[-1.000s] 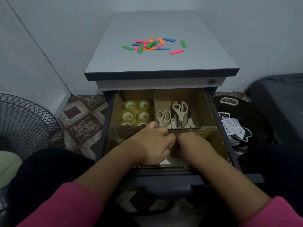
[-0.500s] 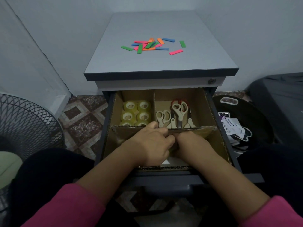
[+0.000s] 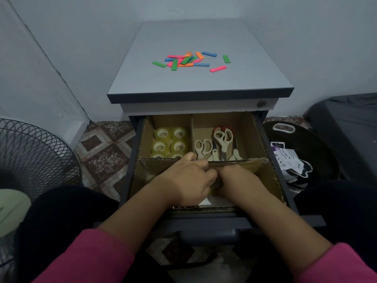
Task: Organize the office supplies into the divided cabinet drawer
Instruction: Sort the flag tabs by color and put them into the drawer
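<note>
The cabinet drawer (image 3: 260, 137) is pulled out and lined with cardboard dividers. Its back-left compartment holds several clear tape rolls (image 3: 169, 142). In the back-right one lie several scissors (image 3: 223, 139) with beige handles, one with red. My left hand (image 3: 189, 178) and my right hand (image 3: 239, 180) are pressed together low in the front compartment, just behind the cross divider (image 3: 155, 161), fingers curled. What they grip is hidden; a white edge (image 3: 206, 201) shows beneath them. Several coloured strips (image 3: 189, 60) lie scattered on the cabinet top (image 3: 244, 78).
A wire fan guard (image 3: 30, 158) stands on the left by my knee. To the right, a round black tray (image 3: 318, 152) on the floor holds printed packets (image 3: 286, 160), with a dark bulky object (image 3: 346, 123) behind. A lock (image 3: 261, 103) sits above the drawer.
</note>
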Demonstrator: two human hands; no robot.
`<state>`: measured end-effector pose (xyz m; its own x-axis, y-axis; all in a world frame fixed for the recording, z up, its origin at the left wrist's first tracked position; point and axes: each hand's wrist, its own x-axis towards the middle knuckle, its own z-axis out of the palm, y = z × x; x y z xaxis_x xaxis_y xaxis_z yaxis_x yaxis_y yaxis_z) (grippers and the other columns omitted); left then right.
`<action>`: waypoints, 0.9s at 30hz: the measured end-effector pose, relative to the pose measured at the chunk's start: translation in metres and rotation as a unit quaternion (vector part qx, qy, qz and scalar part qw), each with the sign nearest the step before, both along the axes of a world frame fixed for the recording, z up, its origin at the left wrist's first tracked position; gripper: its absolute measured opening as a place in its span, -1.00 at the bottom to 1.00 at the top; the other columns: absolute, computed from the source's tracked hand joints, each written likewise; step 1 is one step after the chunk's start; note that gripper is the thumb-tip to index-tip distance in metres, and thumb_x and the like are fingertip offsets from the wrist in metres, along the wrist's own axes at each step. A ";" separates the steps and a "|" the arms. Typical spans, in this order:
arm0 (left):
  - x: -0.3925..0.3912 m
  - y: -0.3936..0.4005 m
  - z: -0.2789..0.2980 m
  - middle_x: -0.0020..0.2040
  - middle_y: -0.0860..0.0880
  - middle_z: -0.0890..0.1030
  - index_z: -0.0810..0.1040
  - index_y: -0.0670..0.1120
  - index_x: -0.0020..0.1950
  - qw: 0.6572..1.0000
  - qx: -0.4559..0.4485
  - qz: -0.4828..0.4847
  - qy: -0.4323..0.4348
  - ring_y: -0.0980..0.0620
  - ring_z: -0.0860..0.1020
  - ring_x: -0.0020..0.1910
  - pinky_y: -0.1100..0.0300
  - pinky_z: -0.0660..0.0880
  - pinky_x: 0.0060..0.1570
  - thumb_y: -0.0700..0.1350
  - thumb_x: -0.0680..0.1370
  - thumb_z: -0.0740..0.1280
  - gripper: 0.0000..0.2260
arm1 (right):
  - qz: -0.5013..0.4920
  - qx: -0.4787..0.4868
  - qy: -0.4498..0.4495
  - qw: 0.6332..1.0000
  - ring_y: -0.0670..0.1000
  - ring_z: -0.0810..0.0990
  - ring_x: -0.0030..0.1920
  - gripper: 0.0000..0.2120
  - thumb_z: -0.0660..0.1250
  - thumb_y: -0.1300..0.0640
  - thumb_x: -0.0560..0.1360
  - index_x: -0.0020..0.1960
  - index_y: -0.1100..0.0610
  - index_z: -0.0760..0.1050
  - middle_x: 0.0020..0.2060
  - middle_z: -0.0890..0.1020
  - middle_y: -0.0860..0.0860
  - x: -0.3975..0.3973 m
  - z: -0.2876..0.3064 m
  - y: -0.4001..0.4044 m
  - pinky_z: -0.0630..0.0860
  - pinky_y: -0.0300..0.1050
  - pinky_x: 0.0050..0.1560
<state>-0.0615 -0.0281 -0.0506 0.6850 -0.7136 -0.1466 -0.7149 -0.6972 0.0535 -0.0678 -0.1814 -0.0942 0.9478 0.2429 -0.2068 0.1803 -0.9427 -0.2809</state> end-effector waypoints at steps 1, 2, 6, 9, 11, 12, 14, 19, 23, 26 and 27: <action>0.000 0.000 0.000 0.06 -0.01 0.41 0.42 0.01 0.11 1.000 -0.001 0.000 0.001 -0.02 0.23 -0.04 0.25 -0.03 -0.16 -0.01 0.61 0.09 -0.83 | -0.001 0.002 -0.001 1.000 0.05 0.60 -0.01 -0.75 0.29 0.03 0.45 0.12 -0.07 0.52 -0.02 0.61 -0.02 0.000 0.000 0.000 0.56 -0.08 -0.09; 0.000 0.000 -0.001 0.06 -0.01 0.41 0.42 0.01 0.11 1.000 -0.003 0.001 0.001 -0.02 0.22 -0.04 0.24 -0.03 -0.16 -0.01 0.61 0.09 -0.83 | -0.002 0.002 0.000 1.000 0.05 0.60 -0.01 -0.75 0.30 0.03 0.45 0.12 -0.07 0.52 -0.03 0.61 -0.02 0.000 -0.001 0.000 0.57 -0.08 -0.09; 0.002 0.002 -0.007 0.05 0.01 0.41 0.42 -0.01 0.11 1.000 -0.022 0.010 0.018 -0.04 0.26 0.04 0.24 0.06 -0.08 -0.02 0.60 0.11 -0.84 | -0.004 0.008 0.007 1.000 0.06 0.60 -0.02 -0.77 0.31 0.03 0.43 0.09 -0.07 0.52 -0.05 0.62 -0.02 0.000 0.001 0.000 0.58 -0.04 -0.07; 0.006 0.006 -0.013 0.02 0.04 0.46 0.45 0.00 0.03 0.989 -0.102 0.045 0.095 -0.02 0.25 0.05 0.19 0.20 0.02 -0.09 0.57 0.16 -0.89 | -0.012 0.021 0.025 0.999 0.08 0.60 -0.05 -0.79 0.35 0.00 0.39 0.03 -0.06 0.53 -0.09 0.62 0.01 -0.001 0.005 -0.001 0.58 -0.02 -0.08; 0.009 0.010 -0.017 -0.08 0.12 0.52 0.45 0.06 -0.07 0.966 -0.192 0.076 0.152 0.00 0.33 0.05 0.07 0.33 0.12 -0.09 0.52 0.14 -0.89 | -0.014 0.031 0.027 0.999 0.08 0.61 -0.07 -0.80 0.36 -0.02 0.38 0.00 -0.07 0.54 -0.11 0.62 0.00 -0.001 0.007 0.000 0.59 0.00 -0.09; 0.009 0.012 -0.018 -0.14 0.15 0.56 0.44 0.10 -0.12 0.954 -0.235 0.084 0.168 0.01 0.39 0.02 0.04 0.36 0.14 -0.07 0.49 0.12 -0.87 | -0.015 0.032 0.027 0.999 0.07 0.60 -0.08 -0.81 0.35 -0.02 0.39 0.00 -0.09 0.55 -0.12 0.61 0.00 -0.001 0.009 0.000 0.59 0.01 -0.09; 0.008 0.013 -0.016 -0.22 0.12 0.62 0.47 0.09 -0.18 0.919 -0.325 0.105 0.194 0.06 0.51 -0.07 0.04 0.44 0.07 -0.10 0.45 0.11 -0.84 | -0.017 0.030 0.031 0.999 0.06 0.60 -0.09 -0.82 0.33 0.02 0.43 0.03 -0.10 0.57 -0.12 0.61 -0.01 -0.001 0.014 -0.002 0.59 0.00 -0.09; 0.010 0.014 -0.009 -0.16 -0.02 0.67 0.57 -0.10 -0.15 0.821 -0.487 0.192 0.228 -0.09 0.58 -0.09 0.02 0.50 -0.03 -0.27 0.52 0.13 -0.77 | -0.026 0.049 0.017 0.998 -0.01 0.61 -0.11 -0.80 0.28 0.12 0.50 0.03 -0.05 0.64 -0.14 0.63 -0.03 -0.003 0.034 -0.005 0.57 -0.11 -0.09; 0.014 0.016 -0.009 -0.04 -0.08 0.64 0.60 -0.07 -0.09 0.790 -0.527 0.238 0.204 -0.09 0.58 -0.03 0.02 0.53 0.01 -0.33 0.57 0.16 -0.73 | -0.053 0.122 -0.016 0.991 -0.14 0.55 -0.15 -0.82 0.29 0.12 0.53 0.04 -0.02 0.64 -0.17 0.60 -0.12 0.000 0.057 -0.002 0.46 -0.31 -0.15; 0.017 0.016 -0.003 -0.02 -0.06 0.62 0.59 -0.01 -0.01 0.798 -0.528 0.238 0.167 -0.11 0.57 -0.01 -0.03 0.53 0.04 -0.30 0.57 0.21 -0.76 | -0.075 0.170 -0.059 0.981 -0.11 0.58 -0.11 -0.83 0.29 0.05 0.55 0.05 -0.01 0.64 -0.13 0.64 -0.07 0.008 0.077 0.000 0.52 -0.21 -0.09; 0.020 0.016 0.003 -0.01 -0.03 0.61 0.59 -0.02 0.02 0.800 -0.530 0.232 0.157 -0.04 0.57 0.00 0.03 0.54 0.04 -0.31 0.57 0.21 -0.76 | -0.082 0.183 -0.075 0.977 -0.10 0.58 -0.10 -0.83 0.29 0.04 0.55 0.06 -0.01 0.63 -0.11 0.65 -0.06 0.012 0.084 0.001 0.53 -0.17 -0.07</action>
